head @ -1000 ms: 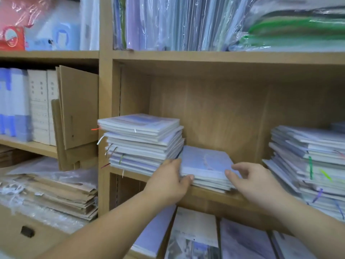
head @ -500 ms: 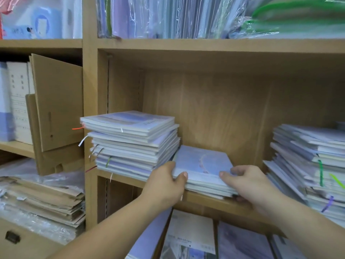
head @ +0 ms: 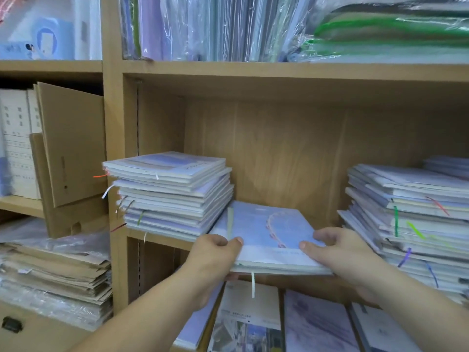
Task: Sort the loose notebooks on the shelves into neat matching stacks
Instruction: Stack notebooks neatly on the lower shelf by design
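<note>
A small stack of pale blue notebooks [head: 266,232] juts out over the front edge of the wooden shelf [head: 162,241]. My left hand [head: 215,252] grips its left front corner, thumb on top. My right hand [head: 337,250] grips the right front corner, thumb on the cover. A taller stack of matching blue notebooks [head: 172,191] sits just to the left on the same shelf. Another tall, uneven stack with coloured ribbons [head: 411,214] stands at the right.
Upright notebooks [head: 253,316] fill the shelf below. Plastic-wrapped folders [head: 228,26] line the shelf above. A cardboard box [head: 71,143] and white binders [head: 17,143] occupy the left bay, with flat cardboard packs [head: 55,270] under them.
Both hands have closed on the small stack and drawn it forward, so it now overhangs the shelf edge. The view has shifted closer.
</note>
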Motion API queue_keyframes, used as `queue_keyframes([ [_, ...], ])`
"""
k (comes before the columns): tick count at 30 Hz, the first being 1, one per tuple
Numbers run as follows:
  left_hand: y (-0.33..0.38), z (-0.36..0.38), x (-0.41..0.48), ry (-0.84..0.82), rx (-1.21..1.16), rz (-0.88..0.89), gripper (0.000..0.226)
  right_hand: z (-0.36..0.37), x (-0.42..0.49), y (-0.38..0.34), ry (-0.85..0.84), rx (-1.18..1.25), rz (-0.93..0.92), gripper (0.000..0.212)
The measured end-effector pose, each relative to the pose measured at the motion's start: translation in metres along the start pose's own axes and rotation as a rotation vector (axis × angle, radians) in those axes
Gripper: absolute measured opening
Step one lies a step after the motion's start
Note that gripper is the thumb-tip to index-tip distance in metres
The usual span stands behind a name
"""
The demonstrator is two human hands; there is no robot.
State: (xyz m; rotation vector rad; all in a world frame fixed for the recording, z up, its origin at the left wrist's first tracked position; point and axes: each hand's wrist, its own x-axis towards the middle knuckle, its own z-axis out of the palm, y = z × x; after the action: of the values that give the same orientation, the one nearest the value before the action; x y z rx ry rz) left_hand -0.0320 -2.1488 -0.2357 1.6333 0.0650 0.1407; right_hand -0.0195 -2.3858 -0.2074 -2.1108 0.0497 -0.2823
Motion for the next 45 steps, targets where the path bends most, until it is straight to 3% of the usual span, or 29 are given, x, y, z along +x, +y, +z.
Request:
queue_keyframes([
  [4, -0.006, -0.008, -0.012, -0.121, -0.173, -0.064, 0.026, -0.012, -0.020, 0.007, -0.026, 0.068, 0.016, 0.054],
  [8, -0.021, -0.011, -0.024, -0.278, -0.307, -0.167, 0.015, -0.016, -0.044, 0.024, -0.179, 0.227, 0.035, 0.036],
  [12, -0.024, -0.007, -0.038, -0.300, -0.291, -0.133, 0.022, -0.004, -0.056, 0.039, -0.170, 0.237, 0.044, 0.052],
  [16, -0.055, -0.009, -0.058, -0.274, -0.265, -0.057, 0.031, 0.006, -0.074, 0.059, -0.163, 0.305, -0.014, 0.052],
  [22, -0.117, -0.030, -0.082, -0.198, 0.021, 0.025, 0.034, 0.055, -0.114, 0.122, -0.062, 0.290, -0.142, 0.093],
  [26, -0.149, -0.035, -0.076, -0.113, 0.115, 0.077, 0.032, 0.090, -0.118, 0.136, 0.009, 0.390, -0.127, 0.101],
  [28, -0.150, -0.034, -0.067, -0.086, 0.148, 0.165, 0.043, 0.098, -0.110, 0.133, 0.021, 0.375, -0.117, 0.102],
  [32, -0.156, -0.023, -0.041, -0.022, 0.179, 0.322, 0.070, 0.110, -0.086, 0.131, 0.027, 0.288, -0.196, 0.101],
  [39, -0.199, 0.006, -0.005, 0.138, 0.333, 0.389, 0.061, 0.136, -0.056, 0.168, 0.128, 0.043, -0.256, 0.108],
  [45, -0.215, 0.012, 0.010, 0.116, 0.439, 0.362, 0.079, 0.151, -0.047, 0.182, 0.241, -0.078, -0.301, 0.112],
])
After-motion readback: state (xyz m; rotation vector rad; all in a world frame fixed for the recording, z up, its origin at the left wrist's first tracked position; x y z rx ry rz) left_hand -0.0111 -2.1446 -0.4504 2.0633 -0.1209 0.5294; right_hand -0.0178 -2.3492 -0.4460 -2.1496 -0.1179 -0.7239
